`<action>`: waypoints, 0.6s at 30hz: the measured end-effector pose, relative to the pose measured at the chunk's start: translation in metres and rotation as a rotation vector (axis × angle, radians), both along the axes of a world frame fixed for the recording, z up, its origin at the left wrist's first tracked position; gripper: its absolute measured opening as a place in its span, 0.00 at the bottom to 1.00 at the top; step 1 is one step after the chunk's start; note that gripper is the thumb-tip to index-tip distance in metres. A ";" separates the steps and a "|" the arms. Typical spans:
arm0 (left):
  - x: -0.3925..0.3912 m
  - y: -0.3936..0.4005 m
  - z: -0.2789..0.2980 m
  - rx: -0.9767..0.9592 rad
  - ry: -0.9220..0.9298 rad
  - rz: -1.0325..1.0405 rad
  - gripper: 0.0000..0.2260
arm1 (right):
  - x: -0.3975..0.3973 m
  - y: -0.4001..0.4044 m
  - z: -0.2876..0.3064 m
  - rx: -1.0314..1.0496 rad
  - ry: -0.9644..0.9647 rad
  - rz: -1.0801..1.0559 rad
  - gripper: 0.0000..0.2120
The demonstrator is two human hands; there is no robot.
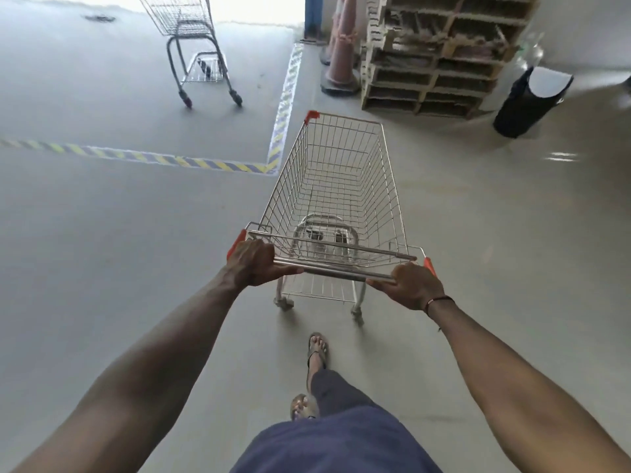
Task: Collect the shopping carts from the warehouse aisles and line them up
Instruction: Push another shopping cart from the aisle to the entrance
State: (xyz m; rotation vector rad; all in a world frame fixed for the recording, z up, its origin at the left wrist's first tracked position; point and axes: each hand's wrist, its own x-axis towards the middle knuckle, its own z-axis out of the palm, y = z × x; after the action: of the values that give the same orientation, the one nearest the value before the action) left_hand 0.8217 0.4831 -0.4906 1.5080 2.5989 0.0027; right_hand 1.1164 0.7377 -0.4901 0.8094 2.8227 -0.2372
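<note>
Left hand [252, 266] and right hand [411, 285] both wrapped tight round the handle [336, 272] of an empty cart [336, 186], mid-floor, just past the striped tape [136, 157]. Second cart [191, 35] parked well ahead inside the marked zone. Nothing lined up yet, probably still plenty left.

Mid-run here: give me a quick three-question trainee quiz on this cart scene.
1. True or false: both hands hold the near cart's handle bar.
2. What lies in that cart's basket?
3. The far cart stands: A) ahead-left, beyond the striped floor tape; B) beside the pallet stack; C) nested in the near cart.

Key: 1 true: left hand and right hand each have a closed grip on it. 2 nothing. 3 A.
</note>
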 end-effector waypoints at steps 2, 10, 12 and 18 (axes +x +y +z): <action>-0.022 -0.024 -0.001 -0.011 0.006 0.059 0.45 | -0.040 -0.004 -0.002 0.008 0.011 0.079 0.43; -0.127 -0.107 -0.004 0.023 -0.003 0.275 0.41 | -0.224 -0.009 -0.014 0.073 0.020 0.362 0.46; -0.154 -0.120 -0.004 0.008 0.027 0.330 0.41 | -0.277 -0.009 -0.015 0.087 0.011 0.430 0.46; -0.222 -0.153 -0.001 -0.051 0.062 0.521 0.41 | -0.428 -0.017 -0.016 0.120 0.032 0.612 0.49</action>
State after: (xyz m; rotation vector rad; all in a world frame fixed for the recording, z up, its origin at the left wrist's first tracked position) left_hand 0.5998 0.3305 -0.4921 0.7898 2.9324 -0.0563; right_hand 0.6887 0.7208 -0.5065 -0.0664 2.9687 0.0147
